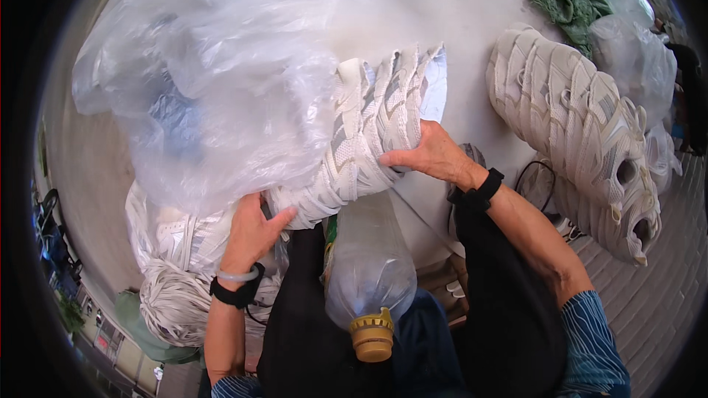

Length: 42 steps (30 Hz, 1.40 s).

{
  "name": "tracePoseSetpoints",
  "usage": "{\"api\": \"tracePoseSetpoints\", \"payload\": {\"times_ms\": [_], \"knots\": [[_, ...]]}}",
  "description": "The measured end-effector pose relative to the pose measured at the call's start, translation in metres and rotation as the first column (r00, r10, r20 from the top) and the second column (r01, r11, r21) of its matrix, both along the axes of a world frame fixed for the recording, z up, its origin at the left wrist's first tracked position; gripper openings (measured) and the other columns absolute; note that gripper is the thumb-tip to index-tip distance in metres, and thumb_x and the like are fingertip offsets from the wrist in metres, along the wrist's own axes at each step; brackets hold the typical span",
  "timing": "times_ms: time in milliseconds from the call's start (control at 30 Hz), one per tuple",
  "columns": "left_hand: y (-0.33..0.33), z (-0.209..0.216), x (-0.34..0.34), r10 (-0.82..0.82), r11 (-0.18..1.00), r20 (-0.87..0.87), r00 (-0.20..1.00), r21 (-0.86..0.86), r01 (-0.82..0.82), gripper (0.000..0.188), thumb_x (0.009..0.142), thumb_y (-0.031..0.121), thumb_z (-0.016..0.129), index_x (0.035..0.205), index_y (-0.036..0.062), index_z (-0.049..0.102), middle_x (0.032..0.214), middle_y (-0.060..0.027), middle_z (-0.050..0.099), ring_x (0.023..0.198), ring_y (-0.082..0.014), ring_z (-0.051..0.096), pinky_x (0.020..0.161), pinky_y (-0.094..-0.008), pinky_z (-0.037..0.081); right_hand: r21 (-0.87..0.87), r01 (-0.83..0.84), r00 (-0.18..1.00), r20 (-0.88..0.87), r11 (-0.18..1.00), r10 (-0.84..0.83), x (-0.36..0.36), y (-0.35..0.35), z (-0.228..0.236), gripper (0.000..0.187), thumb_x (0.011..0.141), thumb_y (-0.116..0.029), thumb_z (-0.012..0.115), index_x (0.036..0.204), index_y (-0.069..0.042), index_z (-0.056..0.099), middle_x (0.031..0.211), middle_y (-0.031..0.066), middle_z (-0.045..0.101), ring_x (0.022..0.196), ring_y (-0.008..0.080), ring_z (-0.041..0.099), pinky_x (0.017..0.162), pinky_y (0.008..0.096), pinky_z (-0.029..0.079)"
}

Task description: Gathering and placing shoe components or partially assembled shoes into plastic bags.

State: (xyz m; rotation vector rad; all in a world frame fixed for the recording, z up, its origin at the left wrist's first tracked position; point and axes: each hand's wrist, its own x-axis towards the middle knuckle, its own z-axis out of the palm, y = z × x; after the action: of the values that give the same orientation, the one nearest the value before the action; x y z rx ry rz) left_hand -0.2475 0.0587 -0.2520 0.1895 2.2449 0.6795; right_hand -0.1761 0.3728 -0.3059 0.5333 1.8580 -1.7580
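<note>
A row of nested white shoe uppers (354, 147) lies across the middle, above my lap, some with grey patches and the far right one showing a pale blue lining. My left hand (254, 228) grips the near left end, thumb on top and fingers hidden beneath. Around the right side of the row is my right hand (431, 155), its thumb pressed on the uppers and its other fingers out of sight. A crumpled clear plastic bag (221, 88) rests against the row's left side. Below the row, between my legs, a large clear plastic bottle (372, 265) has a yellow cap.
Two tied stacks of white shoe uppers (564, 110) sit to the right. A bundle of white strips (177, 302) lies at lower left, near a green cloth (140, 324). Green netting (571, 0) and clear bags (634, 59) are at far right, on the pale surface (420, 0).
</note>
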Motion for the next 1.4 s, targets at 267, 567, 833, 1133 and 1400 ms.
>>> {"api": "tracePoseSetpoints", "payload": {"times_ms": [267,567,833,1133,1400], "knots": [[0.006,-0.032,-0.01,-0.033,0.995,0.171,0.985,0.094,0.017,0.064,0.07,0.027,0.078,0.12,-0.0039,0.053,0.117,-0.0215,0.058,0.111,-0.0288,0.054,0.095,-0.0358,0.041,0.027,-0.041,0.982,-0.183,0.999,0.045,0.017,-0.016,-0.012,0.063,0.063,-0.029,0.08,0.113,0.002,0.058,0.103,0.0161,0.066,0.096,0.0277,0.062,0.089,0.0335,0.047],[0.013,-0.023,0.005,0.207,0.929,0.308,0.929,0.237,-0.285,0.08,0.062,0.026,0.085,0.124,-0.006,0.047,0.118,-0.0148,0.057,0.108,-0.0227,0.054,0.096,-0.0334,0.041,0.032,-0.055,0.998,0.001,0.998,0.055,0.014,-0.006,0.008,0.055,0.068,-0.02,0.08,0.113,0.002,0.057,0.097,0.0091,0.066,0.086,0.0172,0.061,0.079,0.0288,0.05],[-0.008,-0.042,0.011,0.291,0.907,0.492,0.821,0.131,-0.4,0.067,0.069,0.029,0.081,0.118,-0.0074,0.053,0.115,-0.0148,0.059,0.105,-0.0217,0.056,0.092,-0.0322,0.043,-0.125,0.048,0.987,0.155,0.991,-0.029,0.015,0.011,0.002,0.045,0.078,-0.029,0.073,0.111,0.0,0.062,0.098,0.0088,0.068,0.089,0.017,0.062,0.079,0.0304,0.049],[-0.007,-0.046,0.007,0.302,0.937,0.491,0.817,0.006,-0.35,0.066,0.07,0.017,0.08,0.122,-0.0088,0.049,0.117,-0.0129,0.058,0.104,-0.0201,0.056,0.093,-0.0311,0.044,-0.059,-0.017,0.997,0.071,0.998,0.021,0.015,0.016,-0.002,0.051,0.077,-0.033,0.073,0.112,0.002,0.06,0.1,0.0136,0.066,0.091,0.0202,0.062,0.082,0.0311,0.048],[-0.003,-0.048,0.012,0.318,0.878,0.455,0.832,0.19,-0.44,0.065,0.07,0.017,0.08,0.122,-0.008,0.05,0.116,-0.0122,0.059,0.104,-0.02,0.056,0.093,-0.0312,0.044,0.203,-0.009,0.993,-0.116,0.979,0.033,0.015,-0.005,0.005,0.081,0.062,-0.033,0.084,0.124,0.004,0.047,0.112,0.0161,0.062,0.103,0.0249,0.059,0.091,0.0329,0.045]]}}
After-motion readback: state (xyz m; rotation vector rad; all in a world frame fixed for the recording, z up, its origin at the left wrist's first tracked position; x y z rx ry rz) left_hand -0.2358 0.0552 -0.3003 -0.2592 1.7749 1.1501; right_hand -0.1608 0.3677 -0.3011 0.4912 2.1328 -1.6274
